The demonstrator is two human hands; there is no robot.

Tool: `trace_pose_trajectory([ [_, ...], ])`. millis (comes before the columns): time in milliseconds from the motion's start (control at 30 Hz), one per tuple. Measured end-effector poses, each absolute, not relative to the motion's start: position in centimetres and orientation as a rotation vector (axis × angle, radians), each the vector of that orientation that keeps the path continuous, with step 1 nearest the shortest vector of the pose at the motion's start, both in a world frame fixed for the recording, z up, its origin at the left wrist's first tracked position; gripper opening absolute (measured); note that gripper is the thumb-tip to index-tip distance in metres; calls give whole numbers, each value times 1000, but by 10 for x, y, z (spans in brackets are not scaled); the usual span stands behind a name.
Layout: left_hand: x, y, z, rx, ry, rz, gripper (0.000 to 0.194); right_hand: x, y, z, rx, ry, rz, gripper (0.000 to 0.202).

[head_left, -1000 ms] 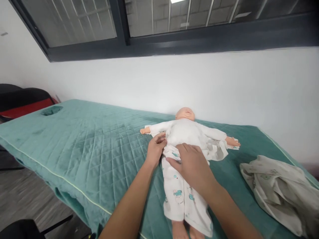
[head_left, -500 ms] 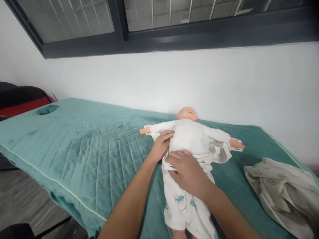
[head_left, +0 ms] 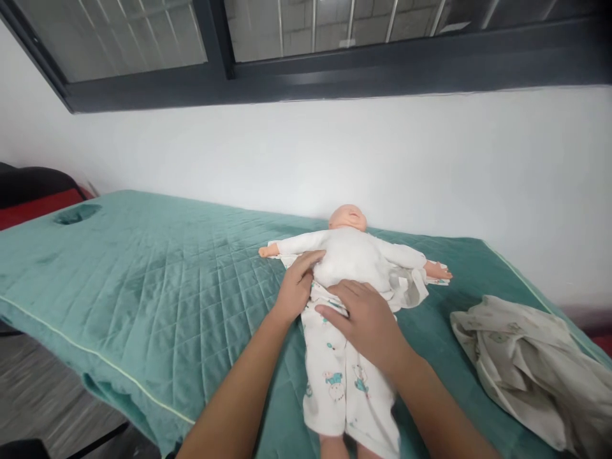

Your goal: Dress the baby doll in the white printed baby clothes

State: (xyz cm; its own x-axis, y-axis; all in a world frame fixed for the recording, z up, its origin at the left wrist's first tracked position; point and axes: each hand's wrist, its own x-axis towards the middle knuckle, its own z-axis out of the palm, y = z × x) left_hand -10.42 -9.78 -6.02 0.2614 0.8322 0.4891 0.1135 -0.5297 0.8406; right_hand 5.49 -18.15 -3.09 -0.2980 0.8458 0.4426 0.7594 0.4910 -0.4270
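At waist, touching doll [head_left: 351, 258] with left hand [head_left: 293, 292] and right hand [head_left: 373, 325]; can't tell if gripping. Likely soft, limp pants [head_left: 324, 398]: pinch waistband [head_left: 321, 293].

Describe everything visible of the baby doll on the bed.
The baby doll with a smooth, peach, plastic-looking head lies on its back on the green quilted bed cover, head towards the white wall. Its padded-looking torso and sleeves are white, its arms spread wide, its small peach hands bare. White trousers with teal prints cover its legs; its feet are cut off by the picture edge. The left hand and right hand touch its waist.
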Motion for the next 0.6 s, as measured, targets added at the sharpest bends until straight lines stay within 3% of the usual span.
trace_pose_trajectory([
  [167, -99, -130, -58, 2098, 914, 1351, 28, 87, -183, -34, -1405, -1883, 306, 32],
  [300, -95, -147, -58, 2384, 962, 1297, 22, 107, -177, -45, -1510, -1639, 395, 51],
  [600, -90, -168, -60, 2170, 1268, 1497, 38, 115, -172, -61, -1607, -1582, 240, 60],
])
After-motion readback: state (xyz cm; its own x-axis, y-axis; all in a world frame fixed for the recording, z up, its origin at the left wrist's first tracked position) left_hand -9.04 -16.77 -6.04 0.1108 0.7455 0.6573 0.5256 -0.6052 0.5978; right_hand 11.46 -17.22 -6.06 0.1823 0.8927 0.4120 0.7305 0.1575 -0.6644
